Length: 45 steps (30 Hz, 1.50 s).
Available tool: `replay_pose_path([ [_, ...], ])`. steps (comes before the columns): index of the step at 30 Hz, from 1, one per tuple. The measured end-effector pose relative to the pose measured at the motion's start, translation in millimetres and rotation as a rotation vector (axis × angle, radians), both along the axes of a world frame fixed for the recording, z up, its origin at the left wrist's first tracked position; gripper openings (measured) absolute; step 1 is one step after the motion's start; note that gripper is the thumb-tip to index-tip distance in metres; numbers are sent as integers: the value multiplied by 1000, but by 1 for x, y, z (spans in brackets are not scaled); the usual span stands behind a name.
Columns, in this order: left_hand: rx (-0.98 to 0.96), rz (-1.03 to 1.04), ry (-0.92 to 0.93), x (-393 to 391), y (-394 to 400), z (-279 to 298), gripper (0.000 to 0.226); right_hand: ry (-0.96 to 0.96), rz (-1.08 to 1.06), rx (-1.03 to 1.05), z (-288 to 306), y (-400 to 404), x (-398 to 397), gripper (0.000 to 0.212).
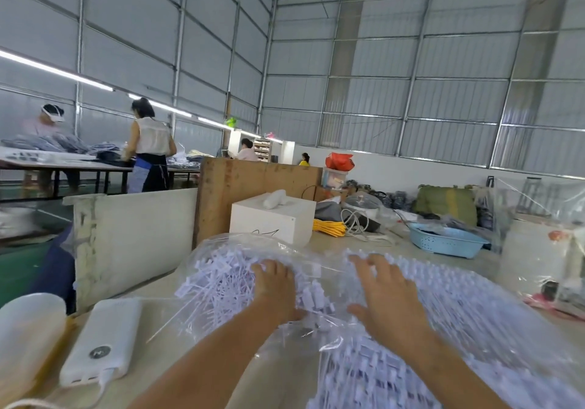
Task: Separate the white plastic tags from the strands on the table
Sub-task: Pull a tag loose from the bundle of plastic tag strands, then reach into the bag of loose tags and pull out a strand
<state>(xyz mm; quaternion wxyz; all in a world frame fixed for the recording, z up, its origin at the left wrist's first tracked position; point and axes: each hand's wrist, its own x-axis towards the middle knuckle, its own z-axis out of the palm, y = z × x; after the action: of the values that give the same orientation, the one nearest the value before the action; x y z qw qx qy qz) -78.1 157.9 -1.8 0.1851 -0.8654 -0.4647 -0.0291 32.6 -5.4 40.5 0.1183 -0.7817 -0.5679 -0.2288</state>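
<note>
A big heap of white plastic tags on thin strands [218, 285] lies on the table inside clear plastic bags [285, 250]. More tags [468, 320] spread to the right and toward the front edge, blurred. My left hand [277, 285] lies on the middle of the heap, fingers spread and pointing away from me. My right hand [384, 294] rests flat on the right-hand part of the heap, fingers straight, thumb out to the left. Neither hand grips anything that I can see.
A white power bank [104, 342] with a cable lies at the front left, beside a white cup [28, 323]. Behind the heap stand a white box [272, 218], a wooden board [253, 193], yellow cord [329, 227] and a blue basket [446, 240]. People work at far tables [63, 165].
</note>
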Motion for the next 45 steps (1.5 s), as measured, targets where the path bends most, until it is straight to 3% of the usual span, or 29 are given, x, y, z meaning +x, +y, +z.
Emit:
replay_pose_path([
  [3,-50,-86,26,4,-2,0,108,-226,25,-10,-10,15,-22,76],
  [7,28,-145,55,1,-1,-12,98,-96,-207,-66,-7,35,-23,50],
  [11,-5,-53,73,10,1,-14,95,87,0,56,6,52,-38,22],
  [16,-73,201,58,28,19,4,83,291,458,572,36,48,-62,14],
  [18,-59,289,52,22,32,15,90,381,486,846,53,38,-45,21],
  [20,-49,363,56,12,43,23,95,430,380,942,61,33,-24,23],
  [24,-182,351,11,1,37,23,97,464,104,670,38,47,9,25],
  [28,-268,-28,-25,-19,7,22,106,415,-7,436,25,54,17,26],
  [31,-235,-236,-278,-52,-3,33,52,376,-21,344,32,53,6,20],
  [33,-40,-166,-410,-76,6,43,37,271,-32,313,37,51,-11,20],
  [35,69,-41,-434,-96,24,49,48,82,8,381,37,46,-35,43],
  [37,54,67,-391,-107,46,48,61,-86,299,441,35,40,-66,44],
  [39,95,143,-262,-112,68,44,54,-230,586,203,24,41,-95,36],
  [42,159,261,-227,-131,95,47,32,-32,652,-181,-4,61,-118,25],
  [45,31,301,-423,-164,114,52,28,199,562,-271,-25,87,-120,35],
])
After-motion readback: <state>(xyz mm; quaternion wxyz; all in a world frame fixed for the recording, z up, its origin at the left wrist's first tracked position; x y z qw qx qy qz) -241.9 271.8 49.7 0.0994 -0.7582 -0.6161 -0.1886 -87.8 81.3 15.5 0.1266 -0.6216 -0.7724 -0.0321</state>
